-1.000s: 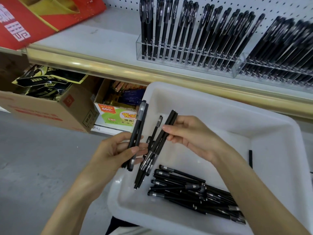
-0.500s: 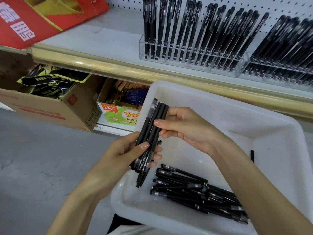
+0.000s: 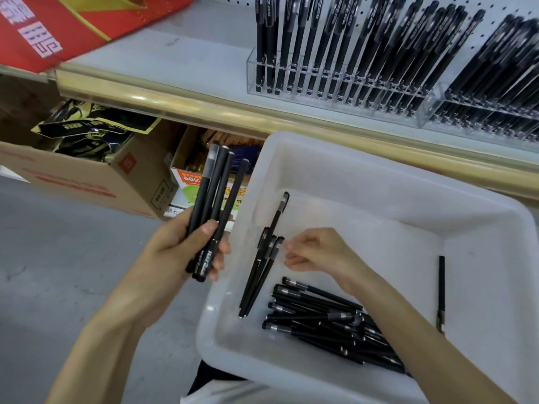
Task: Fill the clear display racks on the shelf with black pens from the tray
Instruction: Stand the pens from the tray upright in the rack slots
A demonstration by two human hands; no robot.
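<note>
My left hand [image 3: 180, 249] grips a bundle of several black pens [image 3: 217, 196], held upright just left of the white tray [image 3: 379, 176]. My right hand [image 3: 315, 252] is inside the tray with loosely curled fingers. Its fingertips are beside a few pens [image 3: 259, 275] lying lengthwise, and it holds nothing. A pile of black pens [image 3: 326, 322] lies at the tray's near side, and a single pen [image 3: 441, 290] lies apart at the right. Two clear display racks [image 3: 335, 91] [image 3: 481, 118] stand on the shelf, packed with upright black pens.
The gold shelf edge [image 3: 204, 109] runs above the tray. A red box [image 3: 58, 24] sits on the shelf at the left. Below it are a cardboard box [image 3: 87, 182] of black and yellow packets and a smaller carton [image 3: 201, 185]. Grey floor lies at the left.
My right hand let go of the pens it was adding to the bundle and dropped into the tray. My left hand shifted left with the bigger bundle.
</note>
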